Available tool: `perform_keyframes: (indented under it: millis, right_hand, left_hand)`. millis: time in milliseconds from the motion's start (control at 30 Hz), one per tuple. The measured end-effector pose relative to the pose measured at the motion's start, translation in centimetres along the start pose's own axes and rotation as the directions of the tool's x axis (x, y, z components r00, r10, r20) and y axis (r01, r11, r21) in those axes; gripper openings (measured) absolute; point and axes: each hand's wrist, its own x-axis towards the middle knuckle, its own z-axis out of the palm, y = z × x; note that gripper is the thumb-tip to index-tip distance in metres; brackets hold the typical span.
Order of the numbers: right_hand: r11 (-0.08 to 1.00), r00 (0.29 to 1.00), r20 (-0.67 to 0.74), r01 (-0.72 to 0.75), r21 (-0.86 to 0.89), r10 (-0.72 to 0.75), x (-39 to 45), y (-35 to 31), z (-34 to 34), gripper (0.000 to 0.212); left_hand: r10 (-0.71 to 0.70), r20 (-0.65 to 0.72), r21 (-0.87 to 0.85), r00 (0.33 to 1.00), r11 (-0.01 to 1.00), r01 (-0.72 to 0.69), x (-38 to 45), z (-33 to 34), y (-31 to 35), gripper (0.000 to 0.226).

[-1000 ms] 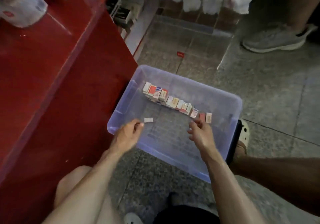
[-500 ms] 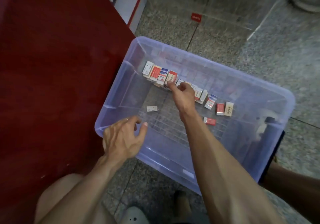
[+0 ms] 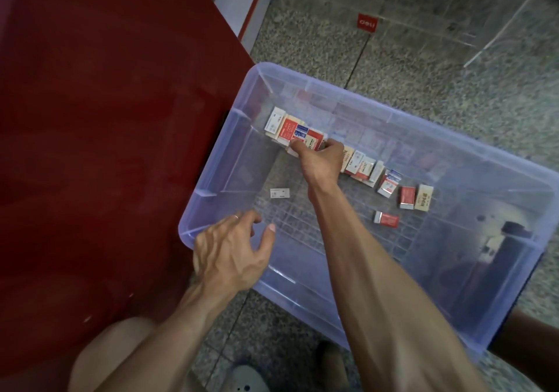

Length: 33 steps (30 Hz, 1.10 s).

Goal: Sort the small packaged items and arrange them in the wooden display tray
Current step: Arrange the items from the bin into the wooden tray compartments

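Head view: a red cabinet point(image 3: 99, 149) stands against the clear plastic tub point(image 3: 453, 310), which sits on the stone floor. A row of small boxes point(image 3: 358, 163) runs along the tub's far wall, with three loose ones point(image 3: 406, 197) toward its right end and one white packet point(image 3: 279, 193) near the left wall. The right hand point(image 3: 320, 163) grips the red-and-white boxes point(image 3: 298, 133) at the row's left end. The left hand point(image 3: 231, 254) hovers released over the near rim. The boxes look light, stiff and easily toppled, best pinched across their narrow sides. No wooden tray is visible.
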Motion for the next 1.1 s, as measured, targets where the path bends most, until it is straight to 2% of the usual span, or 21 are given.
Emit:
perform_keyframes:
  millis: [100,267,400,467,700,933,1100]
  right_hand:
    - [1.000,0.999,0.025,0.023,0.012,-0.023,0.2,0.1,-0.1,0.032]
    - [0.999,0.999,0.024,0.040,0.002,-0.040,0.1,0.1,0.1,0.033]
    - [0.999,0.999,0.021,0.042,-0.013,-0.042,-0.1,0.2,0.0,0.065]
    - [0.999,0.998,0.036,0.045,-0.008,-0.045,0.1,0.2,-0.3,0.068]
    - [0.994,0.997,0.077,0.018,0.109,-0.027,0.1,-0.4,-1.8,0.062]
    - [0.956,0.986,0.158,0.000,0.294,-0.049,-3.2,0.6,-5.6,0.040]
    - [0.948,0.961,0.232,0.072,0.310,-0.149,-7.7,0.2,-8.8,0.043]
  left_hand:
    - [0.001,-0.005,0.000,1.000,1.000,-0.001,0.0,0.1,0.0,0.053]
    - [0.004,0.001,-0.001,1.000,1.000,-0.004,0.0,0.0,0.0,0.055]
    - [0.009,-0.006,-0.008,1.000,1.000,-0.009,0.0,0.0,0.0,0.054]
    - [0.007,-0.008,-0.014,1.000,1.000,-0.007,0.0,0.0,0.0,0.055]
    - [0.013,-0.018,-0.025,1.000,1.000,-0.014,0.0,0.0,-0.1,0.055]
    - [0.008,-0.031,-0.023,0.999,1.000,-0.009,0.0,0.0,-0.2,0.056]
    - [-0.004,0.006,-0.014,1.000,1.000,0.004,-0.1,-0.4,-0.1,0.044]
